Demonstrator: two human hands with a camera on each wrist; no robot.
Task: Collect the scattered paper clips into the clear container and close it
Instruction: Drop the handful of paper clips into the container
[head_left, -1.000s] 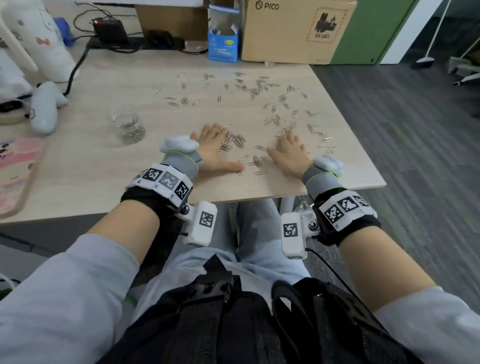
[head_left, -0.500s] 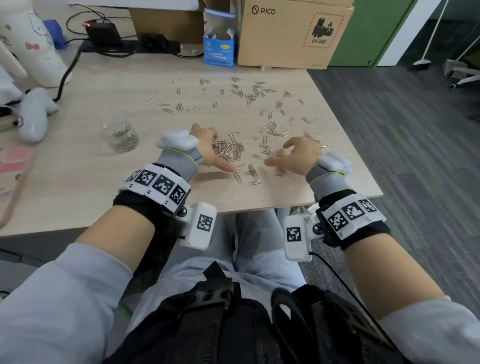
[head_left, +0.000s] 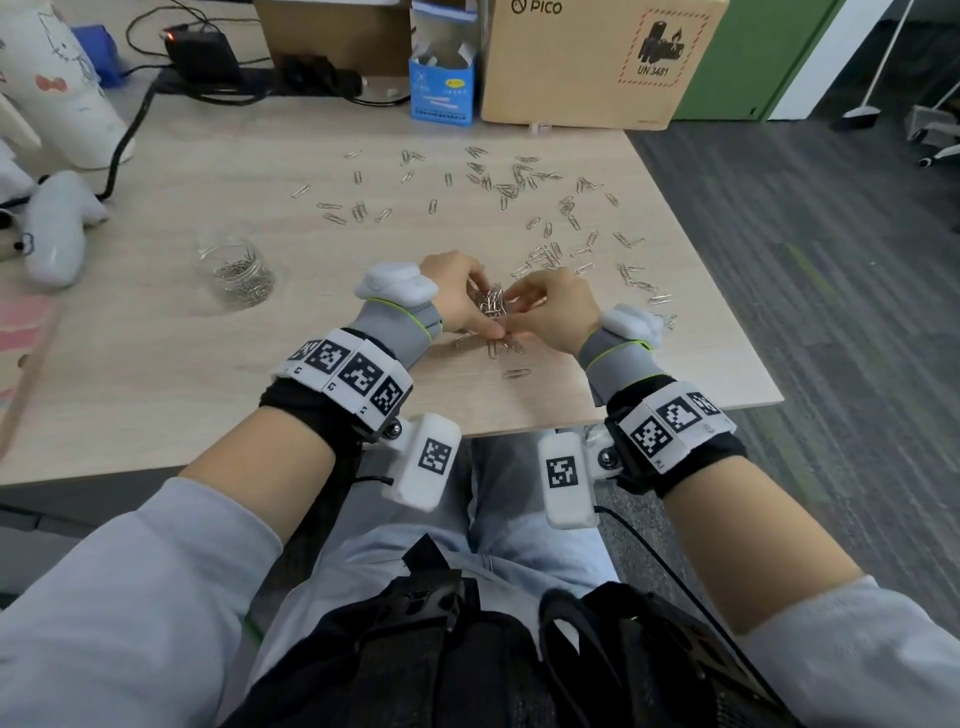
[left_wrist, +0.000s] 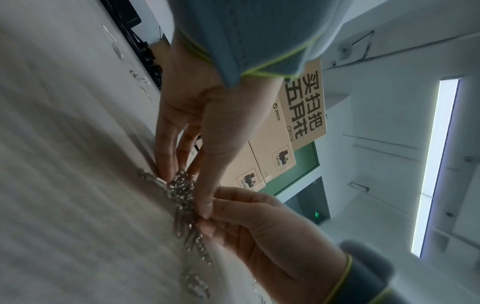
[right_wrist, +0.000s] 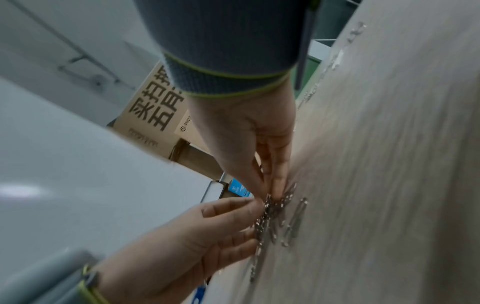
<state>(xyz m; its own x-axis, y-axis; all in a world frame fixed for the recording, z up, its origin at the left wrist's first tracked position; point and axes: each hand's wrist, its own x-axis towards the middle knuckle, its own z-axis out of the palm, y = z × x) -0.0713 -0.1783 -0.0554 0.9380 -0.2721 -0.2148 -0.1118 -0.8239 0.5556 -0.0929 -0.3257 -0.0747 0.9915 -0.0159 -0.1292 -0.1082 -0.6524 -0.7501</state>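
Flat a second ago, left hand (head_left: 457, 296) and right hand (head_left: 556, 306) now pinch a raked clip bundle (head_left: 492, 304) near the desk (head_left: 156, 364) front edge; jar (head_left: 236, 270) waits lidless leftward, many clips (head_left: 519, 182) remain.

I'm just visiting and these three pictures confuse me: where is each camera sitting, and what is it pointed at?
Head: worn on the head, looking down at the table, clear container, both forearms and lap.
Left wrist: on the left wrist, looking along the left hand at the clump of paper clips.
Right wrist: on the right wrist, looking along the right hand towards the same clump.
Shared: all show both hands pinching that clump; both wrist views catch the cardboard boxes.
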